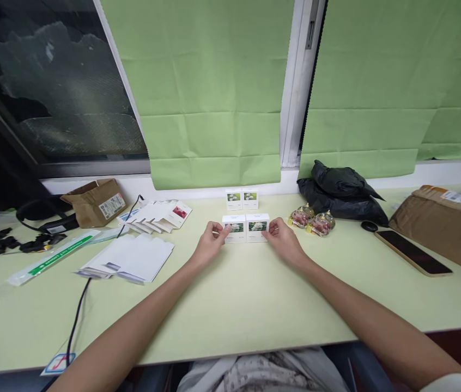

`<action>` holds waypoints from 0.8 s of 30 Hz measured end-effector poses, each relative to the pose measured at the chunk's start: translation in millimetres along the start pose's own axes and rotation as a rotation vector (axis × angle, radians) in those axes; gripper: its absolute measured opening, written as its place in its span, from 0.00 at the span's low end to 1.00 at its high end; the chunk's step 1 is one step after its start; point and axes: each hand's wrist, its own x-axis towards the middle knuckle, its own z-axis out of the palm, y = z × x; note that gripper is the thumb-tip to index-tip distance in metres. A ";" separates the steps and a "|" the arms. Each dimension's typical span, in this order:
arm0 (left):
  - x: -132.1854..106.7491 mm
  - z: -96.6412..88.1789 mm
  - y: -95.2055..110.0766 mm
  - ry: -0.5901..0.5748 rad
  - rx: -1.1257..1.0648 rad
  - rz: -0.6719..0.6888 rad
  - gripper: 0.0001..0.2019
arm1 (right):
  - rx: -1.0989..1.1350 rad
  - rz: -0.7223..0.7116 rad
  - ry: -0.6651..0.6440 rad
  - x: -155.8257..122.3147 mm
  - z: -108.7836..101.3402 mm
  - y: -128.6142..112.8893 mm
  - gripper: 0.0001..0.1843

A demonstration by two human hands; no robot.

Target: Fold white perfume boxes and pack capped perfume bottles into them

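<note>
Two small white boxes with flower pictures stand side by side on the table in front of me. My left hand [213, 239] grips the outer side of the left box [234, 230], thumb on its front. Around the outer side of the right box [257, 228] my right hand [283, 238] is closed, with fingertips at its front edge. The two boxes touch or nearly touch each other. Behind them, near the window wall, stand two similar white boxes [242, 200], also side by side.
To the left lie flat white cartons [144, 258], a fanned stack of printed cartons [161, 215], an open brown box [95, 204] and a black cable [79, 310]. On the right are ornaments in clear wrapping [314, 219], a black plastic bag [343, 190], a phone [412, 253] and a cardboard parcel [443, 228].
</note>
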 end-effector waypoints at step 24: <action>-6.1 13.1 20.6 -0.007 0.003 -0.033 0.24 | 0.177 -0.061 -0.029 11.8 10.2 17.1 0.12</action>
